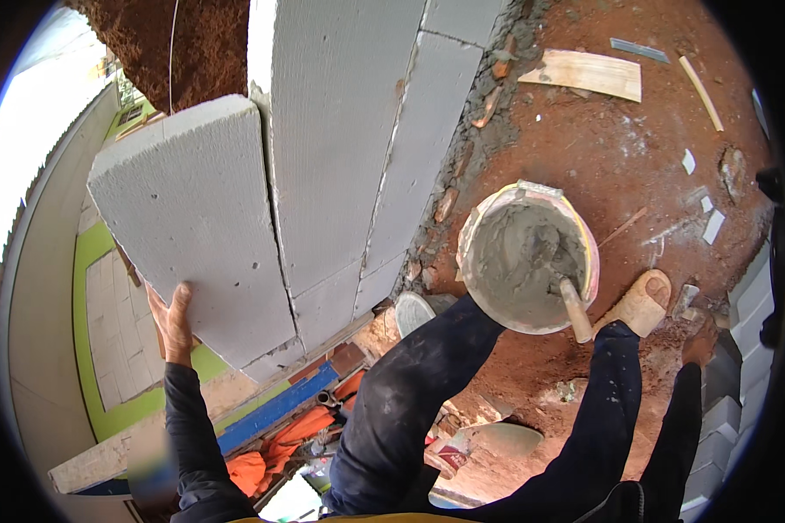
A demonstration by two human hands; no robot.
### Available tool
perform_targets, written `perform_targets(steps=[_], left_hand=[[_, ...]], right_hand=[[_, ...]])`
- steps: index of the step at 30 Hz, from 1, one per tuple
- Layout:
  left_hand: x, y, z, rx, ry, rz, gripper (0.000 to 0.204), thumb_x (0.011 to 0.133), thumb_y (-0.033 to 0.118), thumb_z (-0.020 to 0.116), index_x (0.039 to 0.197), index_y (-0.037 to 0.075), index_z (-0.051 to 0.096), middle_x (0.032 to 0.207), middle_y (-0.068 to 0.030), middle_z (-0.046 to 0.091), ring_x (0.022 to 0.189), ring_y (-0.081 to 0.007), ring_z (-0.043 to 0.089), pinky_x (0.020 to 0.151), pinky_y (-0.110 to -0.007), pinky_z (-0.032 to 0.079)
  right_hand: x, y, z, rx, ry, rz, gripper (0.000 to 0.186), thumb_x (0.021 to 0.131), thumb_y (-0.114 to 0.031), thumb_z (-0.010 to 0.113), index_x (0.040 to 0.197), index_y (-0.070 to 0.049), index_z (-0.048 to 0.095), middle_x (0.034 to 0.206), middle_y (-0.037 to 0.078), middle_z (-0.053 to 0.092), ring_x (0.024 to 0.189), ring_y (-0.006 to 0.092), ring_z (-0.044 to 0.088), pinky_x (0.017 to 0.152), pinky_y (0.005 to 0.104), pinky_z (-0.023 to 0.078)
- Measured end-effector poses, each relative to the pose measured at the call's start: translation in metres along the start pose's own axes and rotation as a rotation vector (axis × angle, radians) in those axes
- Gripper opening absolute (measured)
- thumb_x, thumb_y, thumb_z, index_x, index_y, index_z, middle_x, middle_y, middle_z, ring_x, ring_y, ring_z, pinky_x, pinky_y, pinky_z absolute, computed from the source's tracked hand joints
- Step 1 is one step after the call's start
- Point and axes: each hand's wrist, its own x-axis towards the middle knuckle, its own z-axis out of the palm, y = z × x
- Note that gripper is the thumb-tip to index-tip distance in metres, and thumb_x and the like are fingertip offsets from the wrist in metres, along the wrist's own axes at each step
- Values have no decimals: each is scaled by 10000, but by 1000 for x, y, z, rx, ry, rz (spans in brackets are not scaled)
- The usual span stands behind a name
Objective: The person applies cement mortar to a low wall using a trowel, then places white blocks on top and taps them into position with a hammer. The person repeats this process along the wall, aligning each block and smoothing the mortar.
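Observation:
My left hand (173,318) grips the lower left edge of a light grey aerated concrete block (192,209), thumb on its face and fingers partly hidden along the side. That block sits at the end of a wall of similar blocks (340,157), a thin dark gap between them. My right hand (699,344) is low at the far right, beside stacked pale blocks; its fingers are too small and dark to make out. Between my legs and the wall stands a round bucket (595,270) of wet grey mortar (515,261). A trowel with a wooden handle (575,309) rests in it.
Red earth holds a wooden board (589,75), a thin stick (701,94) and white scraps (713,227). Pale blocks (750,296) are stacked at the right edge. Orange cloth (288,440) and a blue strip (279,405) lie below the wall. My foot (641,301) is beside the bucket.

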Motion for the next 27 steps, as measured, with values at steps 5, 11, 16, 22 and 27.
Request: perform_targets(steps=[5,11,16,22,27], left_hand=[[1,-5,-5,-82,-39,-62,1504,651,676,932,1680,-34,96,1600,-342,308,1500,-515,352,1166,-654,412],[8,-5,-4,-90,-92,24,1342,660,595,955,1635,-32,277,1430,-312,512,1318,-486,574,1080,-615,507],[17,9,-11,-124,-278,59,1110,661,503,954,1501,-40,472,1311,-238,627,1217,-383,646,1038,-498,535],[21,20,-7,-98,-253,136,956,677,437,945,1419,-11,543,1239,-193,677,1152,-351,688,1007,-459,546],[27,14,-11,-182,-265,197,866,665,388,940,1351,-2,582,1189,-207,693,1073,-375,717,945,-463,575]], right_hand=[[18,2,-28,-191,14,23,796,953,-377,753,1651,-197,416,1676,121,409,1529,342,396,1222,549,390],[-26,22,-60,97,-247,-209,888,939,-400,773,1667,-83,375,1465,248,636,1270,420,650,1150,489,468],[-90,2,-122,-91,-119,-406,765,907,-126,661,1593,71,384,1492,332,562,1386,490,538,1196,500,426],[-139,-62,-227,481,44,-343,559,832,-168,688,1342,36,580,1135,338,705,1100,545,664,969,577,532],[-208,-106,-371,464,98,-384,629,861,-206,724,1450,-44,573,1145,295,735,1032,481,716,911,511,577]])
